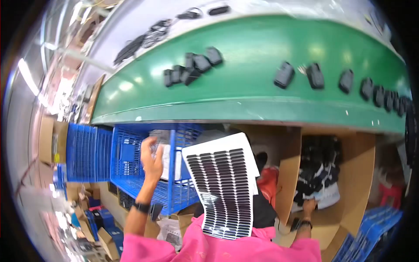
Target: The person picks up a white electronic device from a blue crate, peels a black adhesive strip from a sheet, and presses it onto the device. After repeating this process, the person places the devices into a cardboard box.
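My left hand (151, 160) is raised in front of a blue plastic crate (131, 178), fingers apart with nothing in them. Into a cardboard box (355, 185) on the right reaches my right hand (309, 205). Its fingers meet a heap of small black pieces (312, 172) and a whitish plastic bag (328, 195); blur and the heap hide whether they grip anything. Across my lap lies a white sheet with rows of glossy black stickers (223, 187), slightly curved, touched by neither hand. Under its upper edge shows another white sheet (253, 168).
A green bench (251, 48) runs across the front, bearing a cluster of black devices (190, 70) and a row of similar ones (315, 76). Stacked blue crates (85, 153) stand on the left. Something orange-red (269, 185) lies beside my lap. A pink stool (389, 194) is far right.
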`<state>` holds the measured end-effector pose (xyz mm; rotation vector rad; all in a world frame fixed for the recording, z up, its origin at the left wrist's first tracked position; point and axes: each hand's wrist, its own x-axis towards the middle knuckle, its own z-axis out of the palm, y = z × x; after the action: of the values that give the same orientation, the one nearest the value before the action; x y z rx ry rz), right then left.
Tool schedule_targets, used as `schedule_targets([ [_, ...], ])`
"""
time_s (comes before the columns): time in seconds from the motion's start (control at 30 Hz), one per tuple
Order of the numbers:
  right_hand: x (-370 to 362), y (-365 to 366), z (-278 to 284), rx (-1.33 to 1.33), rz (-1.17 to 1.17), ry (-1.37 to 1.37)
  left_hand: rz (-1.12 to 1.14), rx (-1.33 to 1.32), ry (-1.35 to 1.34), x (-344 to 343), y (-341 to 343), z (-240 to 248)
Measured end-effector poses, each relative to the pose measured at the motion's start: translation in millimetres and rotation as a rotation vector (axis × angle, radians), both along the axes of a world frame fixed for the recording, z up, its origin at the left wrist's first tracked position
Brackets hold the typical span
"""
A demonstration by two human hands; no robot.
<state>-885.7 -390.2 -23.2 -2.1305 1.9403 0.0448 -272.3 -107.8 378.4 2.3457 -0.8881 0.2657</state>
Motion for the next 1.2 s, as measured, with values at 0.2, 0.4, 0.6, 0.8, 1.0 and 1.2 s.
schedule_targets([
  [0.2, 200.6, -2.6, 202.3, 0.018, 0.158, -0.772, -0.080, 0.067, -0.349, 85.9, -110.7, 68.2],
  [0.4, 322.8, -8.3, 394.4, -0.186, 0.485, -1.046, -0.015, 0.276, -0.184, 120.4, -199.5, 52.0],
  [0.6, 514.1, -8.5, 475.5, -0.258, 1.065, -0.877, 0.168, -0.164, 0.101, 128.3, -156.7, 45.0],
  [0.8, 646.9, -45.5, 463.6, -0.385, 1.156, -0.603, -0.091, -0.456, 0.182, 10.6, -78.2, 65.7],
  [1.0, 708.3, -44.6, 444.6, -0.292, 1.004, -0.398, 0.290, -0.390, 0.448, -125.2, 75.0, 13.6],
  [1.2, 770.1, -139.7, 414.5, -0.133, 1.036, -0.418, 0.719, -0.403, 0.379, -196.8, 148.9, -28.5],
])
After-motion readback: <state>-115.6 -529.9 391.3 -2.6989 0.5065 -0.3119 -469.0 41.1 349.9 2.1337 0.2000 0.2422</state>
